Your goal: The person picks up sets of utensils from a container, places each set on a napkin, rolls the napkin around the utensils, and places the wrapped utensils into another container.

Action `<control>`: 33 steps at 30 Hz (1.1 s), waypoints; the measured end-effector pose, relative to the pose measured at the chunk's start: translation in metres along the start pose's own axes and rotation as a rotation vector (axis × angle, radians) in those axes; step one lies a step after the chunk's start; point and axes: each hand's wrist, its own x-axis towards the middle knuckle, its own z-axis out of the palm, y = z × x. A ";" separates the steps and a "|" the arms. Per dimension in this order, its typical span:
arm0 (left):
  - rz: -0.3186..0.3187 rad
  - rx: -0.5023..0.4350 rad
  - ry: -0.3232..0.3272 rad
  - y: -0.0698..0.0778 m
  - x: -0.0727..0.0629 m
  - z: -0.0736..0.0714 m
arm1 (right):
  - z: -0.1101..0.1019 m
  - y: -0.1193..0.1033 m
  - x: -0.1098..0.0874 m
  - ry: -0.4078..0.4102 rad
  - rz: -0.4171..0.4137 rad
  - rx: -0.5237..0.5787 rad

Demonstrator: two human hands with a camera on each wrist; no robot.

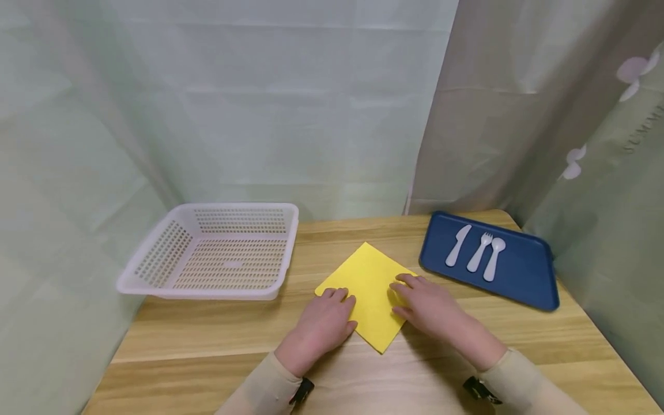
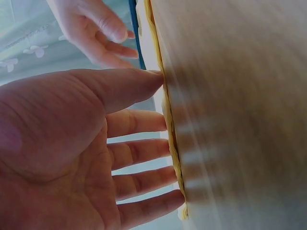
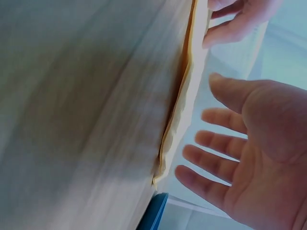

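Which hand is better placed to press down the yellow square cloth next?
Probably the left hand: it touches the yellow square cloth, while the right hand hovers just clear of it.

The head camera looks forward and down across the tabletop [image 1: 218, 334]. The wrist cameras, turned sideways, sit close to the left hand [image 1: 324, 320] and right hand [image 1: 430, 302]; both show the yellow cloth [image 1: 370, 288] edge-on.

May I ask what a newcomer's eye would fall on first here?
Probably the bright yellow square cloth near the head view's centre: the bare left hand touches it, the right hand hovers above. Next come the dark blue rectangular tray with white cutlery at right and the white perforated plastic basket at left.
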 end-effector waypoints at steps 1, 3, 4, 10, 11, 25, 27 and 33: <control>0.001 0.003 0.000 0.000 0.000 0.000 | -0.001 0.002 0.001 0.022 0.002 -0.016; 0.001 0.008 0.001 0.001 0.000 0.000 | -0.002 0.006 0.003 0.065 0.008 -0.052; 0.001 0.012 0.003 0.001 -0.001 -0.001 | -0.003 0.009 0.003 0.087 0.014 -0.068; 0.013 0.040 0.015 0.003 -0.003 -0.001 | -0.005 0.029 0.002 0.174 0.071 -0.115; 0.014 0.042 0.017 0.003 -0.003 -0.001 | -0.005 0.032 0.002 0.177 0.082 -0.110; 0.019 0.039 0.026 0.003 -0.004 -0.003 | -0.022 0.075 0.009 0.181 0.212 -0.120; 0.018 0.037 0.018 0.003 -0.004 -0.003 | -0.023 0.081 0.010 0.184 0.228 -0.124; 0.022 0.041 0.017 0.002 -0.003 -0.003 | -0.022 0.099 0.011 0.140 0.280 -0.137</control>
